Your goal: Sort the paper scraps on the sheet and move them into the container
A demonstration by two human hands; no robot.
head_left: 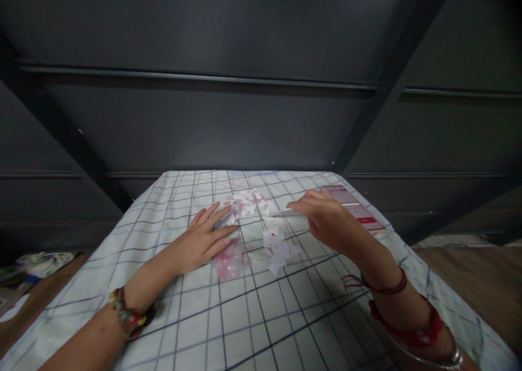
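My left hand [207, 236] lies with its fingers spread, thumb side toward a clear plastic piece with pink marks [229, 262]. Its fingertips reach the near left side of a loose heap of torn white paper scraps [246, 203], some marked pink or red. On the right, my right hand [316, 210] is closed in a pinch. A thin pale edge [281, 212] runs left from its fingertips; whether it is paper or raised cloth I cannot tell. Between the hands, nearer to me, lies a smaller cluster of white paper scraps [279, 249].
A white tablecloth with dark grid lines [244, 327] covers the table. At the right edge, partly behind my right hand, lies a phone with its screen lit [361, 214]. Dark metal panels [220, 129] stand behind the table. Crumpled items [44, 263] sit low at the far left.
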